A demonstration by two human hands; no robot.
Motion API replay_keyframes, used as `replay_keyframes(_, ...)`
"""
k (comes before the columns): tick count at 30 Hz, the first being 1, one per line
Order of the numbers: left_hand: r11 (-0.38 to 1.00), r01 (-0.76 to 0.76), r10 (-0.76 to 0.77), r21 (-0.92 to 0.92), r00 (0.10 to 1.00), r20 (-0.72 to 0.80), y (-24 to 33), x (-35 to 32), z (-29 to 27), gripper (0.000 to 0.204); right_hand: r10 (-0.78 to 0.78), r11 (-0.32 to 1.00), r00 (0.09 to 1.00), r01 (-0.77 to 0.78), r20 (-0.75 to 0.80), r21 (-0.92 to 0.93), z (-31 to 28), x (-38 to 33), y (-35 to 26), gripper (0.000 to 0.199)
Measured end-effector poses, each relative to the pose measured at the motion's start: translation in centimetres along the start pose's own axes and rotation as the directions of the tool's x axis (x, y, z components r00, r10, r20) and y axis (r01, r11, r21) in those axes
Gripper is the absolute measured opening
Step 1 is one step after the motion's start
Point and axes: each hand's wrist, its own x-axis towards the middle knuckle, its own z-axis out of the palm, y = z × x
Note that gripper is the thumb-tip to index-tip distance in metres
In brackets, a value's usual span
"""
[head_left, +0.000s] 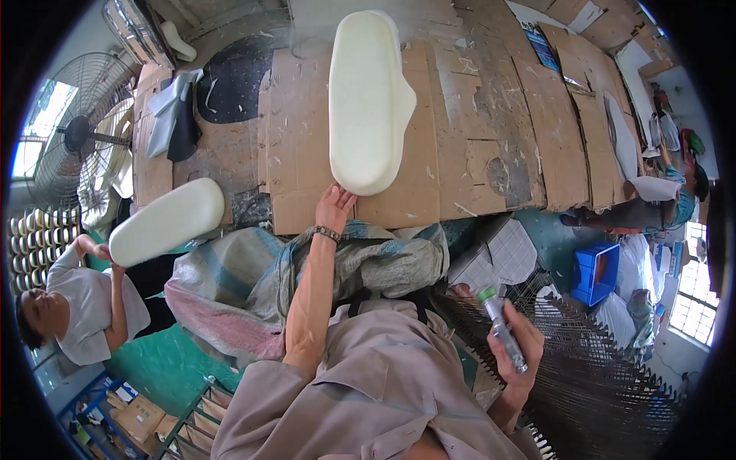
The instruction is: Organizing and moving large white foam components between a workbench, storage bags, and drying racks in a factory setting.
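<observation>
Left hand (pixel 334 205): fingers apart, touching near end of white foam cushion (pixel 368 100) on cardboard-covered table (pixel 475 138). Right hand (pixel 520 337): clamped on grey tube (pixel 502 328).

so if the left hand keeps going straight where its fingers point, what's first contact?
The left hand points up-table at the near end of the long white foam pad on the cardboard-covered table. Fingertips look at or touching its edge; depth unclear.

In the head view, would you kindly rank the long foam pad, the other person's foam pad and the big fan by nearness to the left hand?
From the left hand:
1. Long foam pad, touching its near end, just ahead.
2. Other person's foam pad, off to the left.
3. Big fan, far left, past that pad.
</observation>
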Motion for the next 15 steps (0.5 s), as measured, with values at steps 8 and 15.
replay_keyframes(8,0.995,-0.048,0.056,-0.093,0.995,0.088,0.1,1.5,-1.7,0.031,-0.248,0.969,0.941,0.236,-0.232,-0.079,1.4,6.3,-1.3,0.048)
replay_keyframes(15,0.921,-0.307,0.344,-0.239,0.93,0.132,4.2,-1.5,5.1,0.046,-0.19,0.976,0.974,0.201,-0.127,0.084,2.3,7.2,-1.1,0.05)
